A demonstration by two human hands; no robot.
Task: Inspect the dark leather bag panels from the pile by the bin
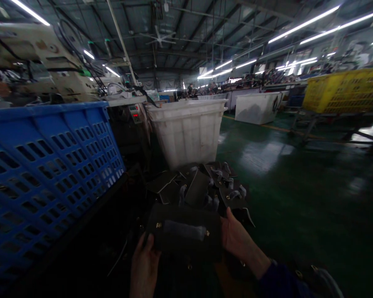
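Note:
A dark, flat panel (183,250) with a wrapped handle (185,230) is held up in front of me. Gold-coloured metal fittings sit at both ends of the handle, which is covered in a cloudy film. My left hand (145,260) grips the panel's lower left corner, thumb on the front. At the right edge, my right hand (236,234) holds the same panel; some of its fingers are hidden behind it. Just beyond lies a heap of similar dark panels (197,188), several with wrapped handles and gold fittings showing.
A blue slatted crate (49,114) stands close on the left, below a sewing machine (62,62). Behind the heap is a large whitish bin (189,128). A yellow crate (345,91) rests on a stand at the right, over the green floor (292,186).

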